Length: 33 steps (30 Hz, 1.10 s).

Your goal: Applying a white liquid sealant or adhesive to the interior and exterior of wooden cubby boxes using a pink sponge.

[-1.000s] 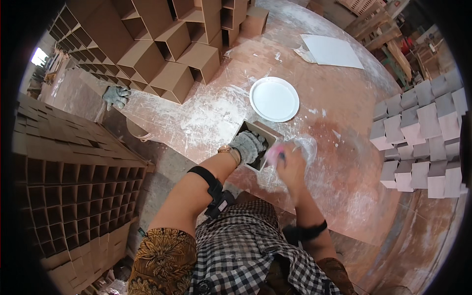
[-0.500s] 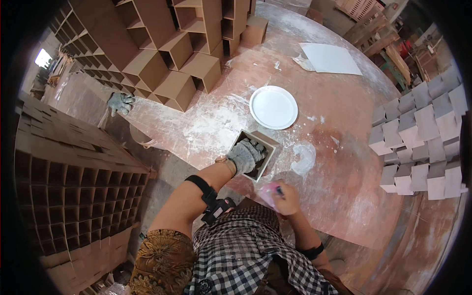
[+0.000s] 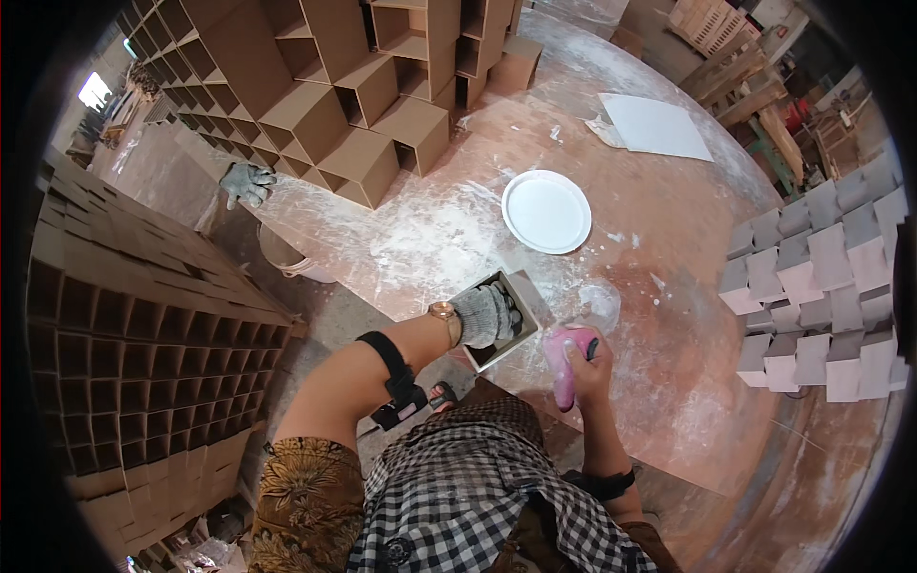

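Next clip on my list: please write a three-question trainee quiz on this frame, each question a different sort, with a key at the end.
1. True or false: the left hand wears a grey glove, while the right hand is bare.

2. Multiple choice: what is in the right hand?
A) a white cup
B) a pink item
C) a wooden block

3. Short answer: which lies nearer the box that the left hand reaches into, the round plate or the white sheet?

Key:
1. True
2. B
3. The round plate
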{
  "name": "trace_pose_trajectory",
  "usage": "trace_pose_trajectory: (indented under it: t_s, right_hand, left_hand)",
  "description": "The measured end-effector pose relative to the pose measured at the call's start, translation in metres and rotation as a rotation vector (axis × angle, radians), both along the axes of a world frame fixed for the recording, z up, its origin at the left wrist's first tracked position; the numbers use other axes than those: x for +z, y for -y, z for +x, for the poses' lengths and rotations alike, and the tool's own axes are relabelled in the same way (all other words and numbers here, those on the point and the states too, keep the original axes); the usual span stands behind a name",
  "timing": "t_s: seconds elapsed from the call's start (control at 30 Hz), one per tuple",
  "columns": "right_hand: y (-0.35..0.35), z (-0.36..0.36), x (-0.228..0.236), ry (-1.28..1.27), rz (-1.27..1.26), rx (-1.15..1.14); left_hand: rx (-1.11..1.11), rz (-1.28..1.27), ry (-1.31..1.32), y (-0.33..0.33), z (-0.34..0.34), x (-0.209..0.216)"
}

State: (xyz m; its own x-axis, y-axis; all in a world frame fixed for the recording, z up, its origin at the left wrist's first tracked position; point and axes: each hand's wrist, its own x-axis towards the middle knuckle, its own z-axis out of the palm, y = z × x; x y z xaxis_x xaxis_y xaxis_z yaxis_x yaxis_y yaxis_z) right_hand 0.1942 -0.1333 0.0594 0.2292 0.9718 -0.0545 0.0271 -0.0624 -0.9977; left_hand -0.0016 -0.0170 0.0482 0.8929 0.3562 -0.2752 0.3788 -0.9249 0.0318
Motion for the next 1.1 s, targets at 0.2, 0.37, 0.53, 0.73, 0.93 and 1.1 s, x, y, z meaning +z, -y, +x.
trace_pose_trajectory:
  t_s: [0.2,0.37,0.53,0.73,0.93,1.1]
  right_hand:
    - [0.001,0.0,-0.005,0.363,0.014,0.045]
    - [-0.023,0.009,0.016,0.597,0.21,0.062]
    - [-0.074,-0.014,0.038,0.959,0.385,0.381]
    - [-0.135,-0.059,0.038,0.967,0.458,0.411]
    - [-0.092,-0.013,0.025,0.987,0.398,0.492]
    - [-0.023,0.032,0.033,1.058,0.145,0.49]
  left_hand:
    - [0.51,-0.255,0.198,0.014,0.022,-0.006]
    - [0.661,0.02,0.305,0.032,0.022,-0.009]
    - [0.611,0.038,0.239,0.031,0.023,-0.021]
    - [0.615,-0.047,0.328,0.029,0.023,-0.018]
    - [0.608,0.028,0.305,0.03,0.021,-0.02]
    - [0.608,0.01,0.336,0.033,0.019,-0.013]
